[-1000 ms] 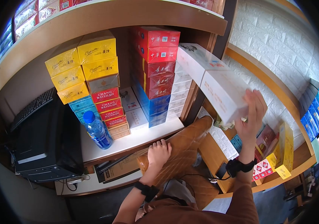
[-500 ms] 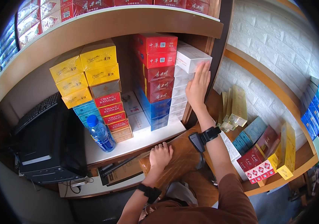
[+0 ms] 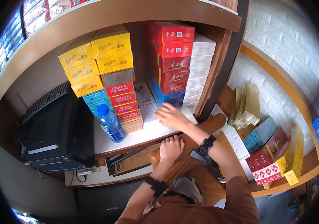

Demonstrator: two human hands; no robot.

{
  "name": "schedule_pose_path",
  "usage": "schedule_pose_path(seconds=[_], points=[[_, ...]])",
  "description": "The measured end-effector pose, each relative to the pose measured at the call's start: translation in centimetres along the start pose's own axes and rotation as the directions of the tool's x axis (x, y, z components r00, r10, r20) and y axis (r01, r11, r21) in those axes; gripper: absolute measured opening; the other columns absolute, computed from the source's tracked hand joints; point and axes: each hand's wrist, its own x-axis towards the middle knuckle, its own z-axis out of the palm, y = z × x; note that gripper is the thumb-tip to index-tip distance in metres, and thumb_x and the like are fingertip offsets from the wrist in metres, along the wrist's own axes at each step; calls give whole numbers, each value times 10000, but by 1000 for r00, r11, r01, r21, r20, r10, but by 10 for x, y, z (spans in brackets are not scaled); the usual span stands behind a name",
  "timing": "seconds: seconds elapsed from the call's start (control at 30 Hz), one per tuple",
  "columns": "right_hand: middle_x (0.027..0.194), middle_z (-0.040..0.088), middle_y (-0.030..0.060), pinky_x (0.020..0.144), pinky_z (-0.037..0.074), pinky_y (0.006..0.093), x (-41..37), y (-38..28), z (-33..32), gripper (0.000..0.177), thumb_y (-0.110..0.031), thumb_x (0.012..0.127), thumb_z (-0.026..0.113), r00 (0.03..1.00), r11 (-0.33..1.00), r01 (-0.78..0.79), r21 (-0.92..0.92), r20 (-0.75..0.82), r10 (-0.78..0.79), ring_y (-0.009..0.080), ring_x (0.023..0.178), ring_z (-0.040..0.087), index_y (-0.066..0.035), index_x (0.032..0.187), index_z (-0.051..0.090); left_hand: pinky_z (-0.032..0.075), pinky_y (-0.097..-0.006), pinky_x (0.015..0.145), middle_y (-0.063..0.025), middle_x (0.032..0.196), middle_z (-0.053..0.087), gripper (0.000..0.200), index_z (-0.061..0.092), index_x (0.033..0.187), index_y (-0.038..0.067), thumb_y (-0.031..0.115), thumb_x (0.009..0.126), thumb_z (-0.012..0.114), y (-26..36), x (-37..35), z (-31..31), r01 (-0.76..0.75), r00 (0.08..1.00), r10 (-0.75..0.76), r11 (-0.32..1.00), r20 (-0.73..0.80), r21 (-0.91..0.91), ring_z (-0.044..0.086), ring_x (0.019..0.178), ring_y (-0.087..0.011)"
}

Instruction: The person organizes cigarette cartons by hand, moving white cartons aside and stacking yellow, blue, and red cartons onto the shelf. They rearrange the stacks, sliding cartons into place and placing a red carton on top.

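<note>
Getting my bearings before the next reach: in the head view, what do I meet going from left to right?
Black machine, water bottle, red Chang Baishan cartons, right hand, white carton stack, gold cartons.

Rust-brown sleeves [image 3: 241,199] are worn. A plain black wristband [image 3: 156,185] is fitted behind the left hand [image 3: 171,147]; a black band [image 3: 204,146] with boxy module behind the right hand [image 3: 171,116].

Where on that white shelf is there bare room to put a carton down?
The front strip of the white shelf, between the water bottle and the right hand, is bare. A smaller patch lies left of the bottle, beside the black machine. Behind, stacked cartons crowd it.
</note>
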Motion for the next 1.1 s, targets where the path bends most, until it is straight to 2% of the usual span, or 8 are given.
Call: schedule_pose_path(seconds=[0.23, 0.6, 0.67, 0.73, 0.77, 0.9, 0.97, 1.1], points=[[1355, 400, 183, 1125, 55, 406, 4, -1, 83, 781, -552, 765, 505, 933, 867, 117, -485, 353, 72, 273, 1319, 293, -44, 1339, 355, 485, -336, 552, -98, 628, 597, 303, 576, 762, 48, 322, 857, 488, -1, 0, 2, -4, 1000, 4, 1000, 20, 20, 612, 575, -240], [1333, 426, 181, 1091, 73, 483, -4, 4, 95, 632, -515, 734, 564, 996, 867, -22, -497, 61, 60, 284, 1357, 210, -109, 1212, 492, 516, -342, 666, -131, 692, 622, 213, 582, 857, 10, 213, 831, 522, -11, 7, -4, 219, 971, -185, 945, 153, -244, 636, 661, -269], [1327, 441, 153, 1069, 148, 488, -1, 8, 79, 589, -496, 740, 567, 991, 858, -72, -509, -135, 3, 259, 1346, 245, -119, 1190, 517, 504, -362, 775, -156, 861, 608, 216, 553, 921, 12, 207, 839, 510, -26, 13, -6, 525, 775, -600, 441, 196, -728, 626, 805, -273], [1316, 458, 120, 1047, 196, 486, 3, 10, 63, 560, -491, 752, 558, 986, 891, -123, -438, -153, 61, 227, 1337, 267, -127, 1177, 526, 452, -405, 878, -146, 1065, 515, 259, 484, 1033, 28, 185, 830, 517, -46, 28, -6, 490, 546, -603, -334, 582, -805, 539, 1023, -281], [1308, 466, 108, 1037, 211, 489, 5, 11, 60, 545, -489, 764, 545, 981, 885, -153, -441, -176, 82, 221, 1333, 276, -128, 1172, 530, 386, -449, 950, -112, 1160, 411, 344, 404, 1103, 61, 201, 824, 549, -65, 30, 5, 354, 600, -417, -627, 683, -694, 437, 1134, -299], [1275, 498, 76, 1019, 241, 498, 6, 8, 55, 437, -388, 808, 537, 978, 877, -178, -446, -183, 105, 199, 1319, 305, -120, 1153, 545, 346, -386, 990, -81, 1134, 435, 421, 434, 1110, 90, 327, 804, 600, -97, 65, 20, 103, 753, -421, -683, 505, -723, 441, 1106, -221], [1246, 516, 70, 1032, 239, 493, 4, 9, 56, 431, -298, 795, 571, 983, 884, -144, -445, -170, 75, 197, 1313, 316, -94, 1173, 535, 354, -312, 939, -28, 1149, 464, 587, 399, 1232, 64, 398, 796, 604, -98, 80, 18, 134, 562, -456, -773, 690, -620, 447, 1062, -150], [1285, 468, 80, 1040, 186, 520, 3, -5, 29, 632, -326, 721, 678, 974, 972, -217, -85, -78, 211, 206, 1308, 319, -38, 1241, 462, 361, -319, 864, -31, 1209, 470, 626, 460, 1220, 115, 507, 759, 618, -80, 80, -1, 269, 563, -536, -602, 630, -752, 460, 1031, -154]])
